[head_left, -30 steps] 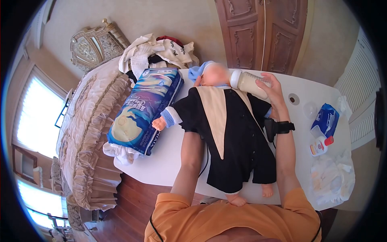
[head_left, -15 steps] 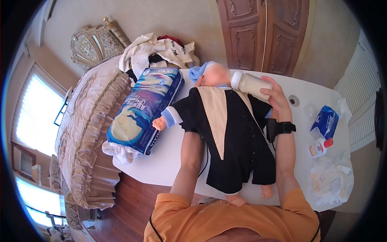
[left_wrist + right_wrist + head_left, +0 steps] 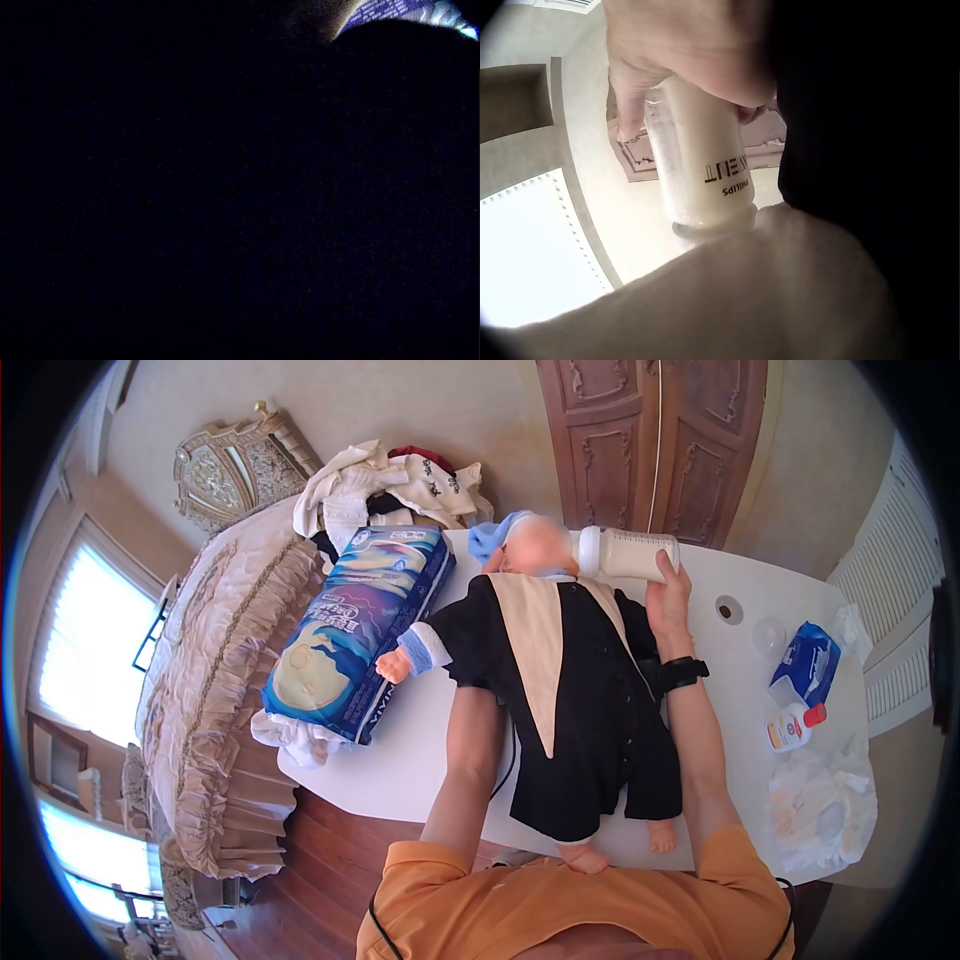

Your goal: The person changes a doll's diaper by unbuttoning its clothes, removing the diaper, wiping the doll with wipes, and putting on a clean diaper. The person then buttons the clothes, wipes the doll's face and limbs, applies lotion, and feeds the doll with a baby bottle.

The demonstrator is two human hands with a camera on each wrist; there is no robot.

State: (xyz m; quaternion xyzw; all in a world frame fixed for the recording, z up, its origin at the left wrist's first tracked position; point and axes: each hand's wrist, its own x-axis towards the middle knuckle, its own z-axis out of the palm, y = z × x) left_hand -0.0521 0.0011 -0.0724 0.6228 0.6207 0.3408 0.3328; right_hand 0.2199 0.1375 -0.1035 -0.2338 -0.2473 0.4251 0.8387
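A doll point(image 3: 600, 690) in a black and cream romper with a blue hat point(image 3: 490, 538) lies on its back along my left arm. My left hand is mostly hidden behind the doll; a bit of skin point(image 3: 493, 561) shows beside its head. In the left wrist view nearly everything is dark. My right hand point(image 3: 670, 600) grips a baby bottle point(image 3: 630, 553) of milky liquid near its base, thumb and fingers around it. The bottle's white collar end is at the doll's mouth, its body lying nearly level across the head view. In the right wrist view, lettering shows on the bottle point(image 3: 709, 157).
A blue diaper pack point(image 3: 360, 630) lies at the white table's point(image 3: 755, 700) left edge, clothes point(image 3: 390, 490) behind it. At the right are a blue wipes pack point(image 3: 808, 663), a red-capped bottle point(image 3: 795, 727) and a crumpled diaper point(image 3: 820, 810). A bed point(image 3: 225, 650) stands left.
My right hand has swung the bottle's base away from me, from slanted to nearly level in the head view, its collar staying at the doll's mouth. The doll and left arm hardly move.
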